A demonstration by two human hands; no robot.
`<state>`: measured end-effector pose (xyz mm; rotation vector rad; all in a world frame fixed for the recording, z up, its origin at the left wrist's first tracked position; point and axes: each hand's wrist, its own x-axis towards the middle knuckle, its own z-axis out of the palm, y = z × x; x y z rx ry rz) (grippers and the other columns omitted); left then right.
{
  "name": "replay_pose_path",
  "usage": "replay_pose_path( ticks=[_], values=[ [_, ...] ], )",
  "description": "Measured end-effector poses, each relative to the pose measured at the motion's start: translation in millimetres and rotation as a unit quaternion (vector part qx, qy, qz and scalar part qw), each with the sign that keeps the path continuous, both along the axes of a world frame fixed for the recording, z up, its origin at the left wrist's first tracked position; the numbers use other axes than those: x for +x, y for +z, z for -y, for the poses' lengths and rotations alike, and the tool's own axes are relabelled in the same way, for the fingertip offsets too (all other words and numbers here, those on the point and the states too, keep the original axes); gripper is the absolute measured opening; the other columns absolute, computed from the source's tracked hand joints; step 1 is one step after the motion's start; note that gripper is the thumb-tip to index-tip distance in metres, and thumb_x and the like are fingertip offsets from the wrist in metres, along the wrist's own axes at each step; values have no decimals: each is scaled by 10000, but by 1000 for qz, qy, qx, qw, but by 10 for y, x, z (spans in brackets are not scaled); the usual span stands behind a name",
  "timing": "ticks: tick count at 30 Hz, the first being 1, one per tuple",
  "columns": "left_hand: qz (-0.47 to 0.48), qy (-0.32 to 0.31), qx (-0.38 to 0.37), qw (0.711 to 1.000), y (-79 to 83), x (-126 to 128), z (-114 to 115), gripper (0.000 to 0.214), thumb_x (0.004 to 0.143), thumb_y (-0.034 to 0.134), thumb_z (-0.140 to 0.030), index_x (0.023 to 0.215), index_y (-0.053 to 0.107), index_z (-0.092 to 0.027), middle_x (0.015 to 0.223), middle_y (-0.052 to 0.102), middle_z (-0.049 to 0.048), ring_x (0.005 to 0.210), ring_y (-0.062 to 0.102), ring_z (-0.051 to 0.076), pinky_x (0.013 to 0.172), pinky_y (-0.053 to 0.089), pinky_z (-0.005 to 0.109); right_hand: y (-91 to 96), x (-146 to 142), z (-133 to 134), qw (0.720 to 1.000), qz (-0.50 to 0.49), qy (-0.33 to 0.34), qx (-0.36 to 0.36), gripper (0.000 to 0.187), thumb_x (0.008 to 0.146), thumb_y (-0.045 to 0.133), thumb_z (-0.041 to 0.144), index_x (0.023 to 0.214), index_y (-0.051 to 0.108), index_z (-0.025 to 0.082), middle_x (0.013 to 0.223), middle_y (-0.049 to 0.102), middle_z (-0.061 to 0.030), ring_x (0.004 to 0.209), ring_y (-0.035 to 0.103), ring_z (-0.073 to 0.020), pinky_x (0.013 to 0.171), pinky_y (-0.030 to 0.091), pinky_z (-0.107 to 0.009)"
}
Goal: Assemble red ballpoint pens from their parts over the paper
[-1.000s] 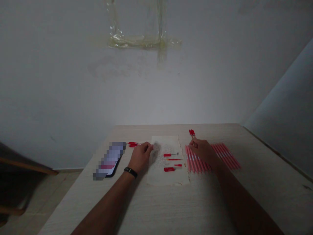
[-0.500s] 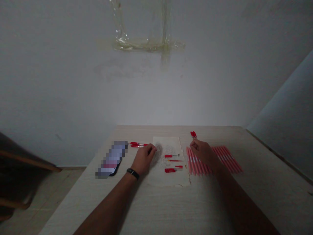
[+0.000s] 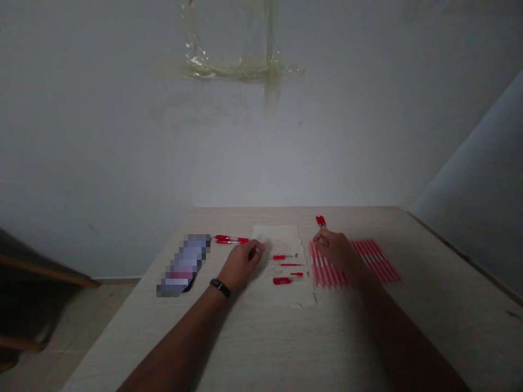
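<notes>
My left hand hovers by the left part of a white sheet of paper, its fingers curled with thumb and forefinger near each other. Whatever they may hold is too small to make out. Over the left end of a row of red pens is my right hand, thumb and forefinger pinched; its fingertips show no clear object. On the paper lie loose pen parts: a short red piece with a metal tip, a thin red refill, a small red piece and a red cap.
Two red pens lie beyond my left hand, beside a phone with a blurred screen. A pair of red-ended pens lies beyond my right hand. The wall borders the table's far edge.
The camera view has shifted slightly. The fingertips of both hands look a little more parted. The pen parts on the paper lie as before.
</notes>
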<state>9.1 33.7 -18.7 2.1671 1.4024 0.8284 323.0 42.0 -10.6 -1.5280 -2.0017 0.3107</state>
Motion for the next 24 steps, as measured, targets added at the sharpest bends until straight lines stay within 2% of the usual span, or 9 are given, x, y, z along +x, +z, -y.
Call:
replay_pose_path(
  ticks=[6,13,18,24],
  values=[
    [5,37,-10,999,-41,-43,-40,184,857,555,-281,939,680,-175,602,549,-28,573,503,142,563,319,249,-50,7,-24,1000,-5,4,-16,144,857,545,259,859,674,196,556,520,33,521,496,-133,536,309,-237],
    [7,12,-5,1000,-20,-26,-26,192,858,559,-256,977,678,-163,642,596,-12,594,525,143,577,344,252,-71,-5,-28,1000,5,10,-14,161,876,542,275,861,684,201,574,558,23,541,519,-136,560,324,-238],
    [12,-2,-3,1000,-38,10,-10,187,882,560,-278,960,678,-156,768,657,28,651,558,151,604,389,255,-62,-30,-24,1000,9,-3,3,228,891,552,330,763,673,186,570,567,10,531,503,-133,551,309,-243],
    [4,-37,-3,999,-33,46,23,181,885,573,-262,991,684,-167,809,660,40,670,556,149,619,402,252,-39,-85,-1,999,17,11,29,216,864,579,288,684,640,183,558,536,19,546,497,-126,569,317,-243]
  ],
)
